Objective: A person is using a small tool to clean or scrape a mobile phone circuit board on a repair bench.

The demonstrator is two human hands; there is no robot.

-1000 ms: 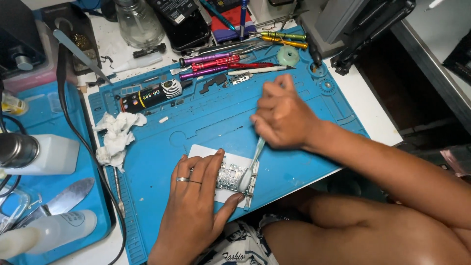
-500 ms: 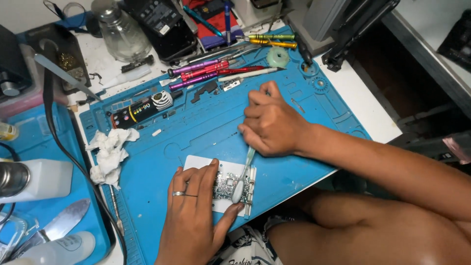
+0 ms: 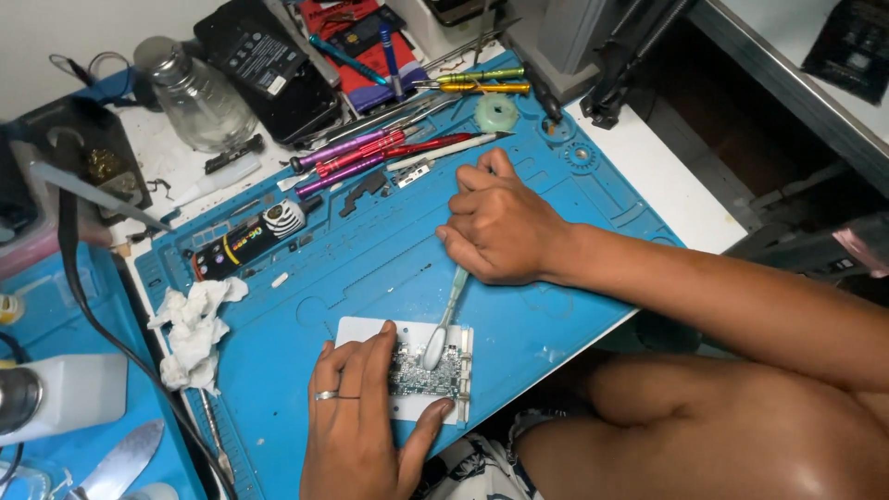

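Note:
My left hand point(image 3: 356, 417) presses a small circuit board point(image 3: 421, 375) down onto a white pad point(image 3: 366, 331) near the front edge of a blue work mat point(image 3: 370, 259). Its fingers lie over the board's left part, the thumb at its lower edge. My right hand point(image 3: 500, 227) grips the handle of a pale toothbrush-like brush point(image 3: 444, 315). The brush head rests on the board's upper right part.
Purple, red and yellow screwdrivers point(image 3: 370, 148) lie along the mat's far edge, beside a green tape roll point(image 3: 496, 113). A crumpled white tissue point(image 3: 194, 329) sits at the mat's left. A glass bottle point(image 3: 190, 93), a black phone point(image 3: 264, 60) and white plastic bottles point(image 3: 65, 393) stand around.
The view has shifted, so everything sits lower and further left in the frame. The brush head has moved slightly across the board. My left hand still holds the board down.

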